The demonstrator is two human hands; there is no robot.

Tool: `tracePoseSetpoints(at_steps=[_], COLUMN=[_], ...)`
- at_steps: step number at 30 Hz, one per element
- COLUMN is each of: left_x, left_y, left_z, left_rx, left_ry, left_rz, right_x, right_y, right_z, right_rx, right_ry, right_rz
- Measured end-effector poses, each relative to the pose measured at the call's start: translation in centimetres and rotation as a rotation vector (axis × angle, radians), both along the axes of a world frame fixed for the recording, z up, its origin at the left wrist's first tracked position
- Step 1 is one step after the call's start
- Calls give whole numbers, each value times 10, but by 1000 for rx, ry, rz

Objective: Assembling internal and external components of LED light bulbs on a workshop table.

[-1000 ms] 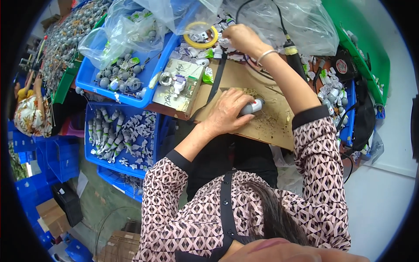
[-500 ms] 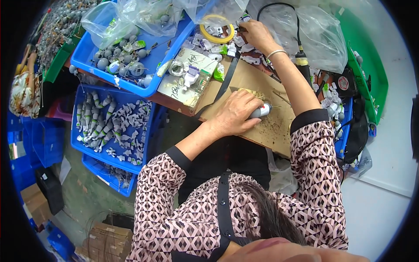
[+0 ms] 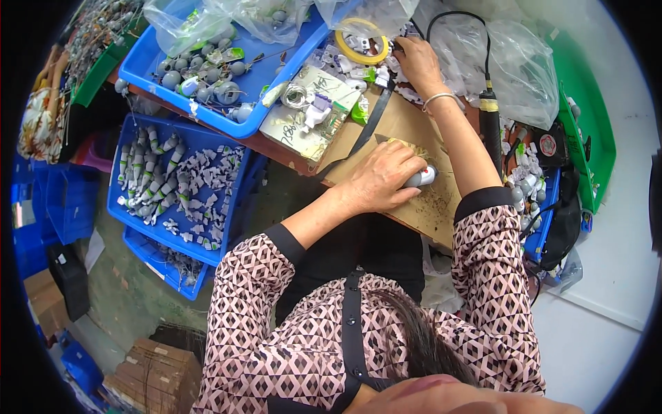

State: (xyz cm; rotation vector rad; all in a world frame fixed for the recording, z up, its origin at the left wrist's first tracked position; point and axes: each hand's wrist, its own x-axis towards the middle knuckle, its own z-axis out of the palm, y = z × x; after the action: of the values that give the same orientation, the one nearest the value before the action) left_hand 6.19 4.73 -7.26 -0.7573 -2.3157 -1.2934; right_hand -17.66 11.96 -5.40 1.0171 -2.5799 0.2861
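Brown board (image 3: 414,131) lies on the table. I see my left hand (image 3: 383,181) stay closed around the small grey part (image 3: 422,177) there. My right hand (image 3: 416,63) has reached further, fingers curled in the white bits (image 3: 376,72).

Clear plastic bags (image 3: 483,62) along bench back, one over blue bin (image 3: 207,21). White handwritten card (image 3: 310,114) mid-bench. Round red-white label (image 3: 548,145) at right. Brown cartons (image 3: 158,376) on floor.
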Motion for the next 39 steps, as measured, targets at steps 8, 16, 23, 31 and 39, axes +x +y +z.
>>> tracePoseSetpoints(at_steps=[8, 16, 23, 31, 39], left_x=[3, 4, 2, 5, 5], left_y=[-1, 0, 5, 0, 3], left_z=[-2, 4, 6, -1, 1], left_rx=[11, -34, -112, -139, -143], left_ry=[-3, -24, 8, 77, 54], left_rz=[-8, -5, -8, 38, 31], right_x=[-1, 1, -8, 94, 91], right_y=[-8, -23, -20, 34, 41], right_z=[2, 16, 34, 44, 47], right_rx=[20, 264, 274, 40, 102], right_ry=[-81, -120, -104, -396, -369], right_rz=[-62, -20, -25, 241, 252])
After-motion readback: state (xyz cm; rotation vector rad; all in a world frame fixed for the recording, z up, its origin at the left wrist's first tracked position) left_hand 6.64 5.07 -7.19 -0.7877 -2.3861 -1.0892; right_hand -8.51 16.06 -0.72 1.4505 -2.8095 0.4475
